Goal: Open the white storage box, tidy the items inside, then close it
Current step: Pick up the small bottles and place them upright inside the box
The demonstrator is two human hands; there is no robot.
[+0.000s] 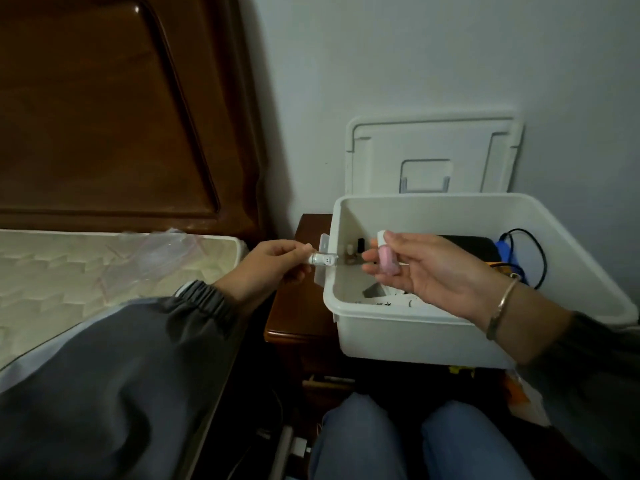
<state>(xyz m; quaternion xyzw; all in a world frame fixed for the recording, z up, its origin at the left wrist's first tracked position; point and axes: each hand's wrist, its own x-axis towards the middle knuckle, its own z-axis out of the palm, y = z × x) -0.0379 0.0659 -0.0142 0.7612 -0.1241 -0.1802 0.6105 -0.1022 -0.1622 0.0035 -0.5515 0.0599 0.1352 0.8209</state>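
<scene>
Storage box, white, open, lid propped at 12 o'clock. Right hand pinches pink bottle upright over interior; left hand grip holds vial, long axis toward 3 o'clock, at box's 9 o'clock rim.

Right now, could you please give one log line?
white plastic storage box: open; left hand: small white vial; right hand: pink bottle
</scene>
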